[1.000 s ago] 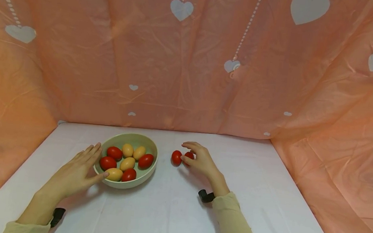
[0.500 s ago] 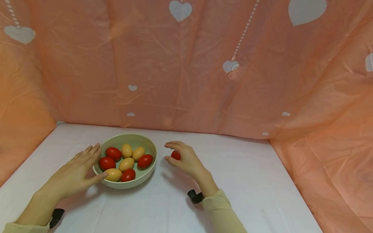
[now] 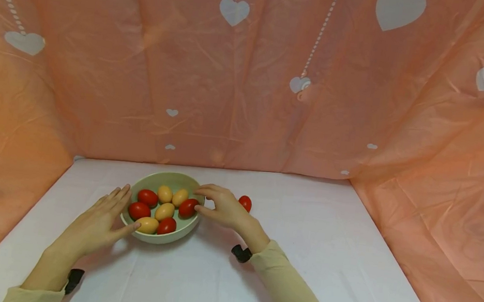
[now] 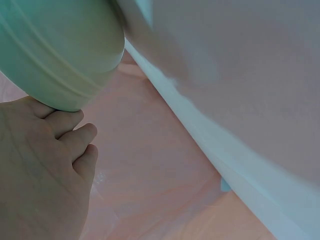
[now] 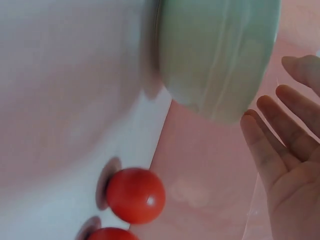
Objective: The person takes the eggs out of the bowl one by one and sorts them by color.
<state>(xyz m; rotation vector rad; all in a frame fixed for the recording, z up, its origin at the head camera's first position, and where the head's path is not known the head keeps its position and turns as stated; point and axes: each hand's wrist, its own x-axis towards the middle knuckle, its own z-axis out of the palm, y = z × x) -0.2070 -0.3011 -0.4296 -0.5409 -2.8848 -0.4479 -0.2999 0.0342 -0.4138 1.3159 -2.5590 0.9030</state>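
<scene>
**Two hands at a bowl of tomatoes**

The right hand (image 3: pixel 225 210) is held at the bowl's right rim, thumb and fingers spread wide apart, with nothing seen between them; whether the rim is touched cannot be told. The left hand (image 3: pixel 94 229) is laid along the opposite side, its fingers extended and set against the outer wall, its thumb pointed over the near rim. The bowl (image 3: pixel 159 240), pale green, is placed upright between the hands. In it are contained four red tomatoes (image 3: pixel 187 208) and four yellow tomatoes (image 3: pixel 148 225), the nearest yellow one being found beside the left thumb. Outside the bowl, one loose tomato (image 3: pixel 245 203), red, is seen just beyond the right hand; in the right wrist view two red ones are shown on the table, the second cut off by the frame's edge. Both forearms are covered by beige sleeves (image 3: pixel 289 291). The table (image 3: pixel 221 275) is spread with white cloth and enclosed by an orange-pink curtain (image 3: pixel 249 122) printed with pale hearts (image 3: pixel 234 12).
</scene>
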